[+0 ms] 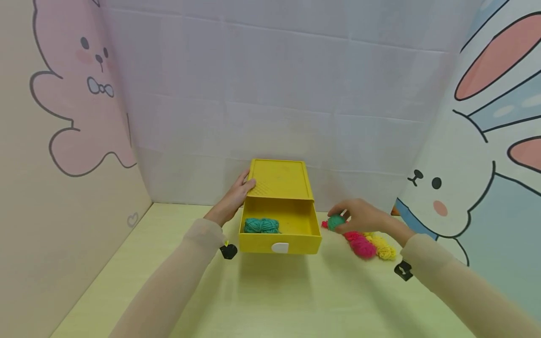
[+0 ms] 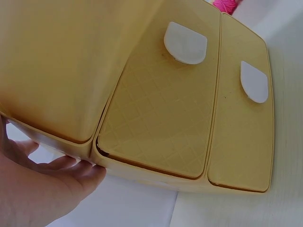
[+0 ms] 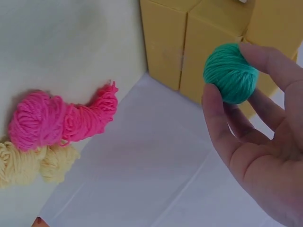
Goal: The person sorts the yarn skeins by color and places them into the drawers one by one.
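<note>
A yellow drawer unit (image 1: 279, 178) stands against the back wall with its top drawer (image 1: 280, 244) pulled out. Inside that drawer, on the left, lies a teal skein of yarn (image 1: 261, 226). My left hand (image 1: 234, 199) rests at the unit's upper left side, thumb over the top edge; the left wrist view shows fingers (image 2: 90, 178) against the side wall. To the right of the unit, my right hand (image 1: 359, 216) pinches a green ball of yarn (image 3: 230, 73) between thumb and fingertips, raised off the table.
On the table right of the unit lie a pink skein (image 1: 362, 246) and a yellow skein (image 1: 383, 247), side by side. Two lower drawers (image 2: 158, 109) with white handles are closed. A white cloth wall (image 1: 279, 94) stands behind, with side panels bearing cartoon animals.
</note>
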A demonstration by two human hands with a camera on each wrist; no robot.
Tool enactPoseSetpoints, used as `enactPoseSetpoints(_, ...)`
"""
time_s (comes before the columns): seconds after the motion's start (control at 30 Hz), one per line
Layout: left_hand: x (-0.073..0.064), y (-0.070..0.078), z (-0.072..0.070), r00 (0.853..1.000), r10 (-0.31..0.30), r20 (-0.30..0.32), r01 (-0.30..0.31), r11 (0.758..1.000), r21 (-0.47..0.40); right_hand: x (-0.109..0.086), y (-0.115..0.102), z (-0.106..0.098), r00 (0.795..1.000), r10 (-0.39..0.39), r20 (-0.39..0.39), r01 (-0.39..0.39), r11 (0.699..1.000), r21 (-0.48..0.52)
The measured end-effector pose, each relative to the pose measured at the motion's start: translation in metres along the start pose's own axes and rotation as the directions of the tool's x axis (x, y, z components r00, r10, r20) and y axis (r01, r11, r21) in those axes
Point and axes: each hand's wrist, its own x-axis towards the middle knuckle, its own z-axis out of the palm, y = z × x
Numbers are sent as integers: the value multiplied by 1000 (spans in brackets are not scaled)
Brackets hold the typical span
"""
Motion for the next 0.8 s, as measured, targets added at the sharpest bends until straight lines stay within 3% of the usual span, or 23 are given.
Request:
enactPoseSetpoints(0.5,-1,3,1,1000,-5,-6,5,1000,-17,-5,-43,-30,1000,-5,-27,5,1000,2)
enactPoseSetpoints(0.8,-1,3,2,1000,-8,-8,7,1000,-13,4,-70,-33,998,-42,-42,42,999,-9)
